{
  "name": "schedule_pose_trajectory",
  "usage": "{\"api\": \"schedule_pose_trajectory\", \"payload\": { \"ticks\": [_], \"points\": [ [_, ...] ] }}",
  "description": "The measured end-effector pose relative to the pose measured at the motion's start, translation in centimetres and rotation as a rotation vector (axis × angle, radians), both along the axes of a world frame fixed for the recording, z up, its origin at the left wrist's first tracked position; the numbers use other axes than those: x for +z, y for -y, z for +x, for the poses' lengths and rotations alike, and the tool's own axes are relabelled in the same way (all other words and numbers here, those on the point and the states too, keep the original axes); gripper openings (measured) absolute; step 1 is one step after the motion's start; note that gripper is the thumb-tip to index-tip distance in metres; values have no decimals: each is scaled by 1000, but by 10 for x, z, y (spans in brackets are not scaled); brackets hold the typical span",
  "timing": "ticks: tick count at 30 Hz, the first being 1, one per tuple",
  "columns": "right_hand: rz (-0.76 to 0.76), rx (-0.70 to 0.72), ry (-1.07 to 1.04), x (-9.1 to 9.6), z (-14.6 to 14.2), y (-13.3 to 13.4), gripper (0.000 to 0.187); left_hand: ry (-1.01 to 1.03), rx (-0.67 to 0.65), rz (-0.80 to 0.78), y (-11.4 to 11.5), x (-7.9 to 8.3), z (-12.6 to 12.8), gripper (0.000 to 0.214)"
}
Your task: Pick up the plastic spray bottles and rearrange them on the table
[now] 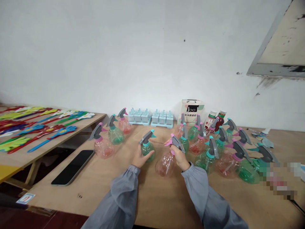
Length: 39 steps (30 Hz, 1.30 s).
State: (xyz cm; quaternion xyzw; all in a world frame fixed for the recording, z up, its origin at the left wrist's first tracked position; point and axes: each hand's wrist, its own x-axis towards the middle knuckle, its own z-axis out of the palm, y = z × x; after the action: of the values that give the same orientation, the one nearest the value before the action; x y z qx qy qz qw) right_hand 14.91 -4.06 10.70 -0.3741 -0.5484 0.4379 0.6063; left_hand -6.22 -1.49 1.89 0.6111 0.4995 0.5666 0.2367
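Note:
My left hand (141, 156) is wrapped round a small green spray bottle (148, 148) with a grey head and teal nozzle. Its thumb lies across the front of the bottle, and the other fingers are mostly hidden behind. To the right, my right hand (180, 156) grips a clear pink spray bottle (164, 165) at the neck, just under its grey and pink trigger head (175, 141). Both bottles are upright or nearly so, with their nozzles turned different ways. Right beside my right hand stands another green spray bottle (184, 144), part of a cluster.
Several pink and green spray bottles (228, 163) crowd the right side; a few more (104, 148) stand left. A phone (72, 167) lies near the left edge. Pale blue ice-pop moulds (162, 120), a paper bag (190, 111) and bottles line the wall. Hand-shaped clappers (47, 130) cover another table.

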Motion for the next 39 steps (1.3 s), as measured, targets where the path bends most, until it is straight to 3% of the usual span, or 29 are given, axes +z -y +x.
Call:
{"api": "schedule_pose_trajectory", "payload": {
  "ticks": [3, 12, 25, 29, 34, 39],
  "points": [
    [28, 24, 55, 3, -2, 3, 17, 2, -9, -9, 0, 0, 0, 71],
    [48, 18, 110, 8, 11, 14, 7, -2, 7, -31, 0, 1, 0, 70],
    [151, -402, 341, -20, 73, 33, 35, -4, 11, -27, 1, 1, 0, 71],
    [219, -500, 292, -29, 70, 28, 52, -4, 21, -11, 0, 1, 0, 71],
    [304, -553, 260, -35, 56, 19, 59, -44, 52, 2, 0, -3, 2, 72],
    [582, -775, 334, -36, 54, 19, 76, -125, 142, 26, 1, -16, 1, 64]
  ]
}}
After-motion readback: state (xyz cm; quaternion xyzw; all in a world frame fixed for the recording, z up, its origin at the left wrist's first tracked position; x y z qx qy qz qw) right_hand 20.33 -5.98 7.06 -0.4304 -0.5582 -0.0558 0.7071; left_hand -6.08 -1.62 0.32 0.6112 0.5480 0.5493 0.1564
